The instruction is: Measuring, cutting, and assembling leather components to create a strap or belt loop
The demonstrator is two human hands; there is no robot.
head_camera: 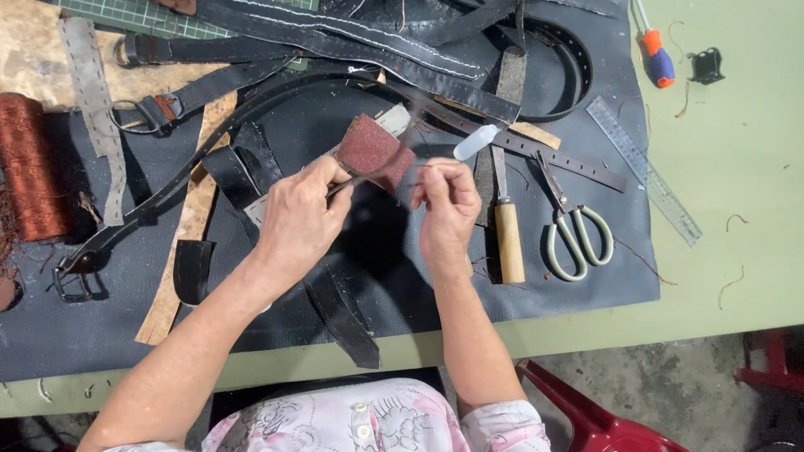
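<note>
My left hand [300, 219] pinches a thin dark strap end together with a small reddish-brown rough patch [373, 151], held just above the dark leather mat [586, 276]. My right hand [448, 213] is closed in a pinch right beside it, gripping something thin at the patch's right edge; what it is I cannot make out. Several black belts and straps [352, 42] lie across the mat behind my hands.
A wooden-handled knife [507, 234], pale-handled scissors [574, 234] and a small white tube [475, 141] lie right of my hands. A clear ruler [645, 172] and an orange-handled tool [657, 59] rest on the green table. A copper thread spool [29, 167] stands at left.
</note>
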